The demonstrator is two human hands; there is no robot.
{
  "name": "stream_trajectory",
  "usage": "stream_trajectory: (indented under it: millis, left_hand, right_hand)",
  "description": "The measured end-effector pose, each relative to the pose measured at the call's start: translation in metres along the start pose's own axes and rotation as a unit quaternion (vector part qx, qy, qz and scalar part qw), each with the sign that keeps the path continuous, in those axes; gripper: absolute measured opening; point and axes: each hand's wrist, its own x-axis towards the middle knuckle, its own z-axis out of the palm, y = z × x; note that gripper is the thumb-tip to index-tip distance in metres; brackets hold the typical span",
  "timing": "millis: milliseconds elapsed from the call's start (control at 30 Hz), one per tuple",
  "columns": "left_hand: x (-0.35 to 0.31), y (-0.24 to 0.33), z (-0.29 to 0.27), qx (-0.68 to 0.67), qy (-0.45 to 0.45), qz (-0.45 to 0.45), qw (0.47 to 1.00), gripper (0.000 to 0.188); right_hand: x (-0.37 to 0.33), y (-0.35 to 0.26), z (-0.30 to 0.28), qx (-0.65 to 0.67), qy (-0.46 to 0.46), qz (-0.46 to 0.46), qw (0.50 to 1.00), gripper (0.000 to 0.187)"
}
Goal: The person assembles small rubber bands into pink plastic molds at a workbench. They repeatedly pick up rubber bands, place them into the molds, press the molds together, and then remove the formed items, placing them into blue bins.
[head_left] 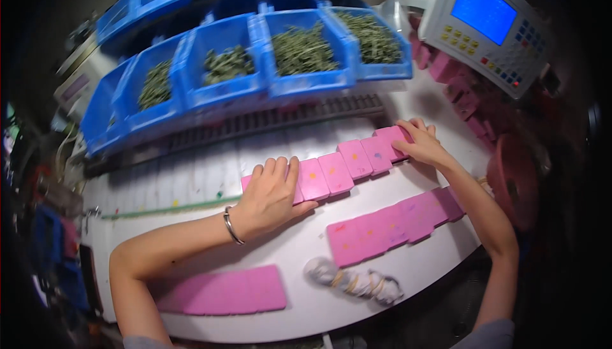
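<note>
A stepped row of flat pink blocks lies across the white table, some with small yellow or blue marks. My left hand is over the row's left part, fingers bent over the far side and thumb along the near edge; it covers much of the blocks there. At the right end, my right hand grips the last pink block between thumb and fingers. Nearer to me lies a second row of pink blocks, with a third pink row partly behind my left forearm.
Blue bins with dried greenish stalks stand at the back, above a dark ribbed strip. A keypad device with a blue screen stands far right, near more pink blocks. A grey wrapped bundle lies in front on the table.
</note>
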Motion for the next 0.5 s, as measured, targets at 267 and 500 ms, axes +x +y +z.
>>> stream_trajectory:
  millis: [267, 500]
  left_hand:
    - [-0.149, -0.061, -0.058, 0.018, -0.047, -0.038, 0.998, 0.081]
    - [-0.242, -0.127, -0.077, 0.013, -0.033, -0.06, 0.998, 0.082]
  right_hand:
    - [-0.098, -0.145, 0.031, -0.128, -0.058, -0.149, 0.979, 0.086]
    - [-0.137, -0.23, 0.073, -0.2, -0.048, -0.232, 0.951, 0.087]
